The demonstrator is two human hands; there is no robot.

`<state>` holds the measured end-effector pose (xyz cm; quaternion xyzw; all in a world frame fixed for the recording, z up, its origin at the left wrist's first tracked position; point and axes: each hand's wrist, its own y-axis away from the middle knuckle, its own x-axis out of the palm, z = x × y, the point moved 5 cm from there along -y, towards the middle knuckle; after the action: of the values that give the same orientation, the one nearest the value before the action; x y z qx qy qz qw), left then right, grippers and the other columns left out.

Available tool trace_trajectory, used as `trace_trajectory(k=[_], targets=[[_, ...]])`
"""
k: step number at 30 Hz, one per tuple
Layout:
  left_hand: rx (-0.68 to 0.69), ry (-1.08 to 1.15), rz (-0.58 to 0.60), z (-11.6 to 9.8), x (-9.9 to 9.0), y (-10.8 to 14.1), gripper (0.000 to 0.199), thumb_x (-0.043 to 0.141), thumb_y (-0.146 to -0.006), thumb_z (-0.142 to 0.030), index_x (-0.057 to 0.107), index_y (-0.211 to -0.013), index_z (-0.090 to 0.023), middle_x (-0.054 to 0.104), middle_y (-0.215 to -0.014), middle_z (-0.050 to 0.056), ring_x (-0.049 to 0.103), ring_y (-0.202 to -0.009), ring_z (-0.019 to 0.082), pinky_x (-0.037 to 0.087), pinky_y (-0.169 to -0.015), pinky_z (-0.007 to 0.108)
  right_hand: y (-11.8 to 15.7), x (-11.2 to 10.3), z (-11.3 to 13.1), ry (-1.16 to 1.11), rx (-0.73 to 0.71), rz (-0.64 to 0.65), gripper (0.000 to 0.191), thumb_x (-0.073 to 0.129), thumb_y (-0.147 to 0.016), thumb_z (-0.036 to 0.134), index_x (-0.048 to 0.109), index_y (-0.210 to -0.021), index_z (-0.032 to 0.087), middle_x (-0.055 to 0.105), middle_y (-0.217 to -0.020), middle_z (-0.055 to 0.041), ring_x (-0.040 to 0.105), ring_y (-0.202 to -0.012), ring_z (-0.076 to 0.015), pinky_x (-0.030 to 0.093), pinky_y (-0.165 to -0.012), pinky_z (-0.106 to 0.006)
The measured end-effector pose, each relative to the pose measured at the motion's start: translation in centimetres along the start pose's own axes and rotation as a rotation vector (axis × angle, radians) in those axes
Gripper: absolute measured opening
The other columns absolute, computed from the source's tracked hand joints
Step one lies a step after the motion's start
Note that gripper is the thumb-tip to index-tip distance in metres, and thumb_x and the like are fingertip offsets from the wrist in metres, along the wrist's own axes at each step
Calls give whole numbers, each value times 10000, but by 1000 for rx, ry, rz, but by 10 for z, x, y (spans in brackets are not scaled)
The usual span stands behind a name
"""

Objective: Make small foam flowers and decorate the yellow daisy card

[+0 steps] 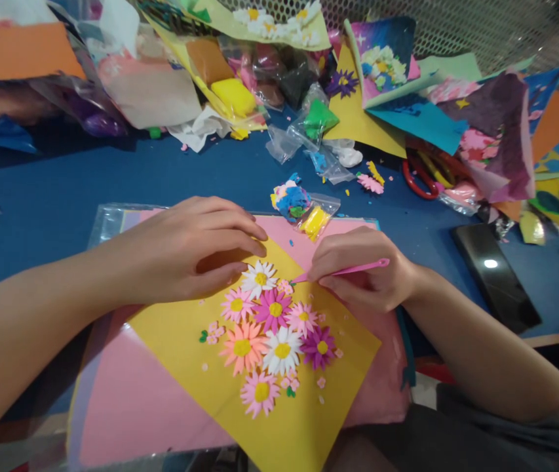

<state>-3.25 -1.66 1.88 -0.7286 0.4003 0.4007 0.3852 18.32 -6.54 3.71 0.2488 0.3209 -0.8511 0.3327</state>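
My right hand pinches a slim pink plastic modelling tool. The tool's tip meets a small green leaf beside a tiny pink flower near the top of a clay bouquet. White, pink, purple and orange clay daisies with yellow centres, such as the purple daisy, lie on a yellow paper sheet. Spread over the sheet's upper left edge, my left hand is open and holds nothing, its fingertips close to the white daisy. Tiny pink petals and green leaves dot the paper around the bouquet.
Under the sheet lies a pink plastic-covered folder on the blue table. Beyond it are a mixed clay lump and a bag of yellow clay. Red-handled scissors and a black phone lie right; crafts and clay bags crowd the back.
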Motion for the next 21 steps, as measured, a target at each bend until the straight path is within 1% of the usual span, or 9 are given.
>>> trace_trajectory(k=[3, 7, 12, 14, 18, 21], targets=[[1, -10, 5, 0, 1, -1, 230, 561, -971, -320, 669, -1172, -301, 708, -1268, -2, 589, -1224, 245, 439, -1032, 413, 0, 1, 1, 24, 8, -8, 163, 549, -913, 98, 686, -979, 157, 710, -828, -47, 659, -720, -104, 515, -647, -229], [-9, -5, 8, 0, 0, -1, 231, 556, -975, -326, 675, -1170, -294, 712, -1265, 7, 592, -1219, 246, 439, -1034, 416, 0, 2, 2, 65, 30, 10, 165, 537, -911, 101, 673, -970, 172, 717, -838, -37, 664, -726, -105, 512, -661, -233], [-14, -10, 10, 1, 0, 0, 240, 545, -987, -331, 681, -1180, -282, 716, -1259, 12, 586, -1217, 245, 437, -1037, 409, -1, 3, 12, 223, 44, 63, 178, 497, -929, 121, 651, -981, 194, 735, -902, -51, 691, -786, -128, 518, -665, -246], [-8, -20, 12, 1, 0, -1, 246, 542, -987, -341, 673, -1190, -290, 713, -1264, 0, 585, -1215, 238, 434, -1034, 393, -2, 4, 15, 253, 57, 70, 177, 487, -935, 131, 647, -980, 193, 735, -910, -57, 692, -791, -134, 515, -656, -248], [-32, -26, 26, -1, -1, -1, 245, 524, -994, -314, 670, -1189, -286, 704, -1274, -33, 573, -1225, 217, 415, -1062, 362, -5, 6, 16, 242, 107, 51, 170, 486, -933, 127, 647, -947, 179, 722, -852, -44, 652, -712, -117, 492, -619, -237], [-46, -19, 31, -1, 0, -1, 246, 520, -994, -300, 675, -1183, -277, 705, -1275, -31, 565, -1236, 224, 408, -1070, 370, -4, 5, 13, 233, 109, 38, 172, 496, -937, 131, 665, -938, 161, 723, -823, -40, 643, -684, -113, 487, -602, -237]])
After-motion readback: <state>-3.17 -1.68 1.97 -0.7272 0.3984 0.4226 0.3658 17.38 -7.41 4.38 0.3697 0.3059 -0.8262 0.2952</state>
